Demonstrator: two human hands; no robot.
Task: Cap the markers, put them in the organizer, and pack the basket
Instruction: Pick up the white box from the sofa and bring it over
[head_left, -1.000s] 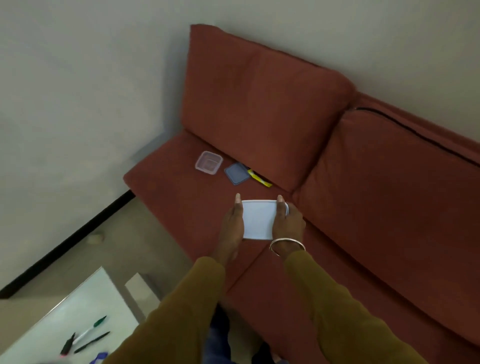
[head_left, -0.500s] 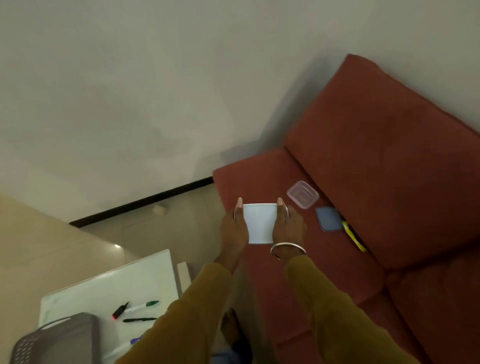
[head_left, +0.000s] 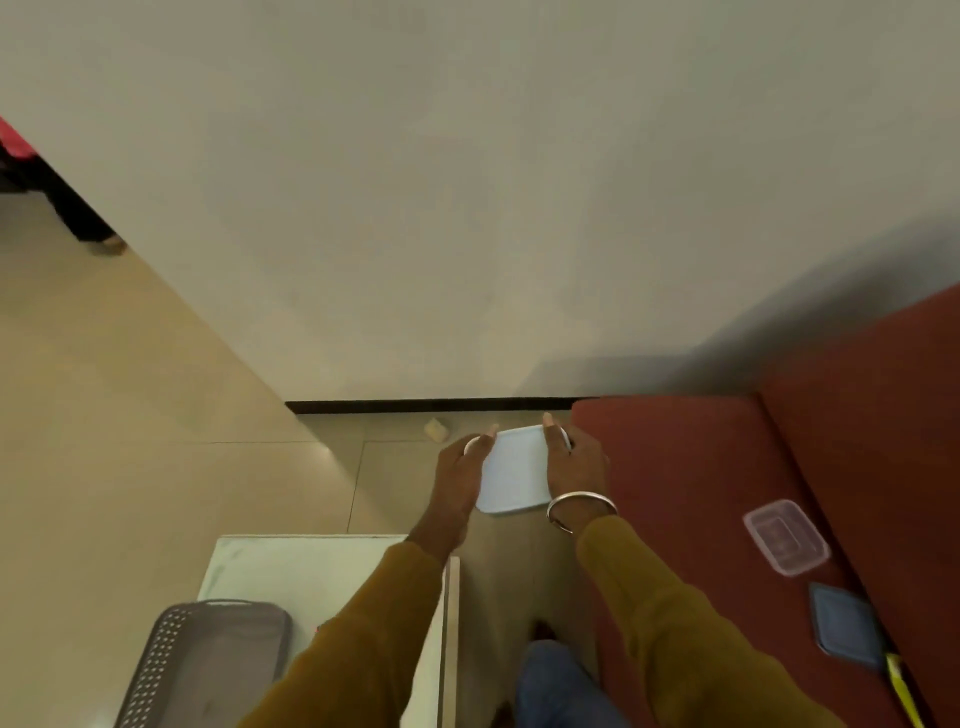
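Basket of grey perforated plastic (head_left: 208, 665) on white desk (head_left: 311, 566), near left. Beyond, left hand (head_left: 460, 478) and right hand (head_left: 574, 467) hold white rounded-rectangular plastic organizer (head_left: 514, 473) in air, fingers wrapped round its two ends, over floor between desk and red fabric sofa (head_left: 701, 467). Risk: end-only hold on smooth plastic slips, organizer drops to floor; low carry clips desk edge.

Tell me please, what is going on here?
A person holds a white container between the left hand and right hand, above the floor between a red sofa and a white table. A grey basket stands on the table. A clear container and a blue lid lie on the sofa.
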